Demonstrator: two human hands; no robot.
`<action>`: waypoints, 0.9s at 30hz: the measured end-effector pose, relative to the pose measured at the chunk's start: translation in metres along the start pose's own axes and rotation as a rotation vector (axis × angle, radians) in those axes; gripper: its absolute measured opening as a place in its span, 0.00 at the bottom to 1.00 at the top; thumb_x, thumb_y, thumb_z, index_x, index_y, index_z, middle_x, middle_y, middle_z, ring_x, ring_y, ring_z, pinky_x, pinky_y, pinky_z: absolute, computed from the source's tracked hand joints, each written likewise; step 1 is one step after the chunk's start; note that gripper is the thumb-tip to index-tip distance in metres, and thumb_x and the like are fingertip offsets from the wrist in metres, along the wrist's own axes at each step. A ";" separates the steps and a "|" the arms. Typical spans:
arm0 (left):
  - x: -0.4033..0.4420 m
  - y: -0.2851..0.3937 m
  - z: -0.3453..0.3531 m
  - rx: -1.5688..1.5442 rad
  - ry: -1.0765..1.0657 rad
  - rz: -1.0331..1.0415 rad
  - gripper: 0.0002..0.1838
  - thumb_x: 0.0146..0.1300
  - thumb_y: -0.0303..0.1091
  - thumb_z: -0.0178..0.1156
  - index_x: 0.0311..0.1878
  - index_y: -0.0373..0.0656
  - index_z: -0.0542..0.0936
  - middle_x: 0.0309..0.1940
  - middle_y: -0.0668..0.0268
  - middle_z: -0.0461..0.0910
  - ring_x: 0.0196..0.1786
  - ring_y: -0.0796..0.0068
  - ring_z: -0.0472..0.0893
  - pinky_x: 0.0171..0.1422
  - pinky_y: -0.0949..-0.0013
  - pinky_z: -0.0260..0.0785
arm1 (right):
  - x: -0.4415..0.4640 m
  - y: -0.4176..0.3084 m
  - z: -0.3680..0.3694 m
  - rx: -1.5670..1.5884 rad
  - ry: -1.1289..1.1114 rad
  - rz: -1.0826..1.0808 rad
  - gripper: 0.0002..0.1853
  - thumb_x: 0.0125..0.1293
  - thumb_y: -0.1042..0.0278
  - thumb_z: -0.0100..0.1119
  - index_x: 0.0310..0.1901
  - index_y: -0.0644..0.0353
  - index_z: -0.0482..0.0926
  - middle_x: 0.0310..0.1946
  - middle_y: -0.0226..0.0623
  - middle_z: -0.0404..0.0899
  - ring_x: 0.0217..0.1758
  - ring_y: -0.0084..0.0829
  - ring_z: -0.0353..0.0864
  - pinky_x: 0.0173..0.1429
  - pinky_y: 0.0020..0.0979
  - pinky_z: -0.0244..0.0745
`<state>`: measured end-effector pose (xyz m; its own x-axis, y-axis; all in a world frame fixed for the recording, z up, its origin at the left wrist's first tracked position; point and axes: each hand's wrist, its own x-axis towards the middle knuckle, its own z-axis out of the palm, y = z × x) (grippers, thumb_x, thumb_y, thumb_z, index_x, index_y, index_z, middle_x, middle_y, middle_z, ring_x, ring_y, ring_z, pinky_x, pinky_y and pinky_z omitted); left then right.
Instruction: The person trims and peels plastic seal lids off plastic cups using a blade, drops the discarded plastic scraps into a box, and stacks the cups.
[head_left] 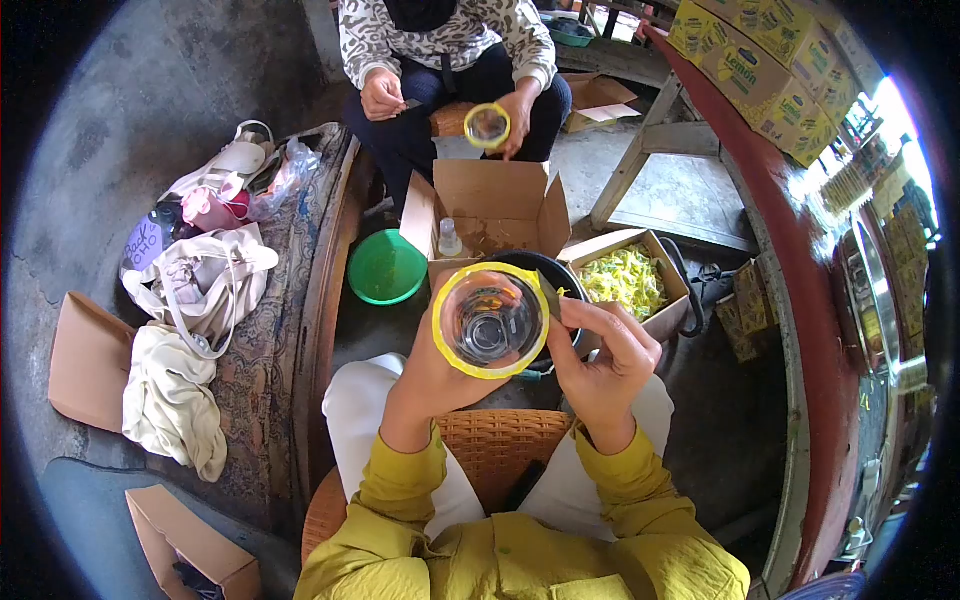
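My left hand (428, 362) is wrapped round a clear round cup (490, 318) with a yellow rim, its open mouth facing up toward me. At the cup's right edge, my right hand (608, 362) pinches a thin dark piece, like a blade (550, 296), between thumb and fingers. Just behind the cup stands an open cardboard box (490, 207) with a small clear bottle (449, 238) in it. To the right, a smaller box (672, 318) holds yellow-green shreds (624, 279).
Across from me sits a person (450, 60) holding a similar yellow-rimmed cup (487, 126). A green basin (387, 267) lies left of the box. Bags (210, 280) rest on a bench at left; a wooden frame (640, 150) and stacked cartons (755, 75) are at right.
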<state>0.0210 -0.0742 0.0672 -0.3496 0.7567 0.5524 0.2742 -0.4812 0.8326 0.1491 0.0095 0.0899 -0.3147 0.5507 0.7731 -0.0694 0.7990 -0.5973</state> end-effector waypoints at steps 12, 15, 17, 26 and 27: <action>-0.003 0.003 0.008 -0.073 -0.102 -0.025 0.37 0.36 0.24 0.68 0.53 0.39 0.63 0.47 0.61 0.65 0.49 0.70 0.71 0.55 0.69 0.64 | 0.002 0.009 -0.004 0.123 0.020 0.026 0.11 0.42 0.85 0.63 0.32 0.66 0.80 0.21 0.37 0.78 0.24 0.24 0.78 0.29 0.21 0.72; -0.004 -0.005 0.013 -0.079 -0.062 0.032 0.41 0.36 0.23 0.69 0.56 0.40 0.59 0.48 0.61 0.64 0.51 0.69 0.70 0.56 0.68 0.63 | 0.001 0.008 -0.001 0.099 0.086 0.018 0.11 0.43 0.85 0.63 0.31 0.66 0.79 0.21 0.37 0.78 0.24 0.24 0.78 0.30 0.21 0.72; -0.005 -0.015 0.013 -0.007 -0.031 0.105 0.42 0.37 0.22 0.69 0.58 0.41 0.57 0.49 0.60 0.64 0.52 0.68 0.69 0.57 0.67 0.63 | 0.002 0.008 -0.002 0.073 0.127 -0.008 0.10 0.43 0.85 0.64 0.31 0.66 0.79 0.21 0.38 0.78 0.24 0.24 0.78 0.30 0.21 0.72; -0.001 -0.010 0.011 -0.232 -0.032 0.030 0.38 0.45 0.20 0.63 0.60 0.40 0.55 0.53 0.56 0.63 0.57 0.66 0.66 0.60 0.65 0.60 | 0.000 0.002 -0.001 0.045 0.125 -0.056 0.10 0.43 0.85 0.64 0.30 0.66 0.78 0.21 0.38 0.77 0.22 0.24 0.77 0.28 0.21 0.71; -0.001 -0.008 0.011 -0.234 -0.033 -0.003 0.38 0.46 0.20 0.63 0.60 0.39 0.54 0.54 0.56 0.62 0.57 0.66 0.66 0.60 0.65 0.60 | -0.001 0.002 -0.001 0.041 0.132 -0.052 0.10 0.43 0.85 0.64 0.30 0.66 0.78 0.21 0.38 0.77 0.22 0.24 0.77 0.28 0.21 0.71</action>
<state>0.0295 -0.0661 0.0597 -0.3197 0.7703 0.5517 0.0569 -0.5656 0.8227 0.1504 0.0109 0.0888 -0.1824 0.5378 0.8231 -0.1216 0.8184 -0.5617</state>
